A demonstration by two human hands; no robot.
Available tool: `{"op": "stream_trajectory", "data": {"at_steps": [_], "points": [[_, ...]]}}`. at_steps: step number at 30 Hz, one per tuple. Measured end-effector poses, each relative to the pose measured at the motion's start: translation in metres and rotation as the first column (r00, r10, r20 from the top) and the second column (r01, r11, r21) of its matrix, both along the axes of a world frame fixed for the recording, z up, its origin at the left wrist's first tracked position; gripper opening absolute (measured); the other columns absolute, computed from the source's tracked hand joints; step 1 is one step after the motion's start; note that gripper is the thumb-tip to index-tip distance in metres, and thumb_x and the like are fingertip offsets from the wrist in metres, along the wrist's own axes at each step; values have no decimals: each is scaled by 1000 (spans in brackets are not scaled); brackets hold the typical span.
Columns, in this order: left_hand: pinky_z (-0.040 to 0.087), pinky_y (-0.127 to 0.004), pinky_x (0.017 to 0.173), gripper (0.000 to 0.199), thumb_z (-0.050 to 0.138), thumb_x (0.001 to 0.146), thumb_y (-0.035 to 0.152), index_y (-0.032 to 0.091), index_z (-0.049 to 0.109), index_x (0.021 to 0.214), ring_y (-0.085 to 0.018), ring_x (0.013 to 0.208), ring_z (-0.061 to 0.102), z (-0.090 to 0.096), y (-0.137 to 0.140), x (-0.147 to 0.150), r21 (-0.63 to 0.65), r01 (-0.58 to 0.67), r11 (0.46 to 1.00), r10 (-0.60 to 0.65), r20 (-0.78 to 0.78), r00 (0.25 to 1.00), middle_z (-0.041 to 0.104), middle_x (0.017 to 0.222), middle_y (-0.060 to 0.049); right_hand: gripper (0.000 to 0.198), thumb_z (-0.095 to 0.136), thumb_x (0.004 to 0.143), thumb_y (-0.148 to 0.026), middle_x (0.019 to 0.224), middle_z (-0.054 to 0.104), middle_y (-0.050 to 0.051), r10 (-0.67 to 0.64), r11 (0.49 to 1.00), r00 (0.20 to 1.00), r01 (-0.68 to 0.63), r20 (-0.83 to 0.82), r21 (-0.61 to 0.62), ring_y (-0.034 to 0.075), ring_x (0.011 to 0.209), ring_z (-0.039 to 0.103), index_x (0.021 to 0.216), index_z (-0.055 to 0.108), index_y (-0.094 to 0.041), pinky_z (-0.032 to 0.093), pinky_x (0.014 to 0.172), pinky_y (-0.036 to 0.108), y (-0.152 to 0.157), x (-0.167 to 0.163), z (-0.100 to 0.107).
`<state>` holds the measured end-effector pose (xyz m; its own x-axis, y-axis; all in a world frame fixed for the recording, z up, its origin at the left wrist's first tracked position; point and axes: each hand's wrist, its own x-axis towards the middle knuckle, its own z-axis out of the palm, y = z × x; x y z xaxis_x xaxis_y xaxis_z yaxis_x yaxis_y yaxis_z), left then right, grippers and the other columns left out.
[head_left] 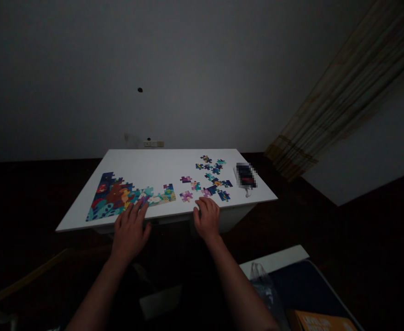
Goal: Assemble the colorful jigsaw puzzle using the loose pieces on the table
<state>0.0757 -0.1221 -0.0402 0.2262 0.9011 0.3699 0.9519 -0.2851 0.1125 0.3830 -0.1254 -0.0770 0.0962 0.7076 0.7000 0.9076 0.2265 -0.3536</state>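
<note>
Beyond the left hand (129,231), a smooth table (153,165), a puzzle (115,195) of perhaps matt card; right of the right hand (208,217), crinkled plastic bag (267,287), cloth curtain (322,119).

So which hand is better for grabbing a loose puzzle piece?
Probably the right hand: its fingers are just beside the loose pieces. The left hand is farther from them, by the joined part of the puzzle.
</note>
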Motion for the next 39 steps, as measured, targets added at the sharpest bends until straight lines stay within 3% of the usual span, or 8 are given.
{"op": "stream_trajectory", "data": {"at_steps": [4, 11, 39], "points": [[41, -65, 133, 68, 57, 107, 29, 22, 54, 175, -43, 169, 46, -2, 1, -1, 10, -2, 1000, 2, -12, 1000, 52, 182, -16, 36, 57, 112, -24, 148, 76, 15, 18, 998, 1000, -20, 24, 55, 33, 140, 65, 143, 75, -23, 47, 120, 54, -1, 3, -17], [41, -66, 131, 71, 55, 105, 34, 22, 52, 176, -44, 167, 46, -12, 4, -5, 47, 15, 999, -15, 3, 1000, 53, 182, -16, 45, 61, 110, -27, 154, 73, 15, 72, 997, 997, -72, 38, 4, 37, 146, 64, 153, 72, -28, 48, 122, 59, -1, 13, -32], [42, -67, 131, 70, 56, 106, 31, 23, 51, 175, -44, 167, 48, -10, 3, -4, 60, 21, 998, -21, 13, 1000, 52, 182, -17, 46, 59, 111, -27, 154, 74, 15, 71, 996, 995, -74, 66, 50, 36, 145, 65, 155, 71, -26, 48, 122, 56, -1, 14, -33]]}}
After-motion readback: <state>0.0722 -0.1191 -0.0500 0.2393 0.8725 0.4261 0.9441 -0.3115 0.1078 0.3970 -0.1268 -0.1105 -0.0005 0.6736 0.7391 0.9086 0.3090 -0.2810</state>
